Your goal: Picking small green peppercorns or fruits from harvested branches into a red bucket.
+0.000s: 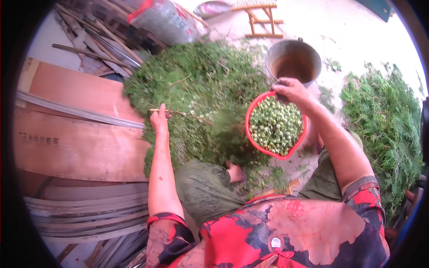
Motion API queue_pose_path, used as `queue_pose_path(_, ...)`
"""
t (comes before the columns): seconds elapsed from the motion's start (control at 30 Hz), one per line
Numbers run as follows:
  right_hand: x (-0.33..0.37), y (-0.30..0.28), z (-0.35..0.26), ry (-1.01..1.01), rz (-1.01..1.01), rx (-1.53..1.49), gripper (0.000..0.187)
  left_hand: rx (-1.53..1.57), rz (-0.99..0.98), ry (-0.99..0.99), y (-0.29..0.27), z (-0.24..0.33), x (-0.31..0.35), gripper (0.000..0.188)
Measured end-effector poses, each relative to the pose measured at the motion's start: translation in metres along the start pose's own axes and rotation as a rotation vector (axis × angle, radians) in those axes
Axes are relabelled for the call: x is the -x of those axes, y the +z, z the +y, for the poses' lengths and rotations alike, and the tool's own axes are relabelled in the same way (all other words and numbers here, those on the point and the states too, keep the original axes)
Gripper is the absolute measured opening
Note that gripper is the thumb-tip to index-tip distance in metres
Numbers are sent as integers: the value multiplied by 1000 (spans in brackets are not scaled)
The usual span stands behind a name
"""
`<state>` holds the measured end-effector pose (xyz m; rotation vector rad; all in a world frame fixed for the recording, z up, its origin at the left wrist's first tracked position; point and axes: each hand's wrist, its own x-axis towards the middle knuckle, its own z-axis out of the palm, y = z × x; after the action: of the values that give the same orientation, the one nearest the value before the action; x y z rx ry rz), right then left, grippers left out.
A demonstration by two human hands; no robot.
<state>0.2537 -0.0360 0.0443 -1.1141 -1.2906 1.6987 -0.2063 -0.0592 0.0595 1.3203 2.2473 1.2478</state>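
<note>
My left hand (160, 119) is closed on a thin twig (190, 115), which reaches rightward over a big heap of cut green sprigs (196, 71). At the upper edge of a red plastic basin (247, 127), my right hand (289, 90) has its fingers drawn together. What they hold, if anything, is hidden; the fingertips look dark. Small pale green, round seed cones (275, 125) fill the basin almost to its rim. Right behind the basin stands a metal bucket (292, 62) with a brownish inside.
More green branches (380, 120) lie in a pile on the right. Wooden boards (80, 147) and long strips (85, 214) are stacked at the left. Far back are a small wooden stool (263, 20), a filled sack (163, 22) and loose sticks (94, 53).
</note>
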Motion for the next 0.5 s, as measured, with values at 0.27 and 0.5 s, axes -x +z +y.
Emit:
queue_pose_path(0.27, 66, 18, -8, -111, 34, -143, 12, 454, 26, 157, -40, 121, 88, 34)
queue_pose_path(0.5, 126, 95, 2, -544, -58, 131, 26, 310, -185, 133, -3, 156, 186, 33)
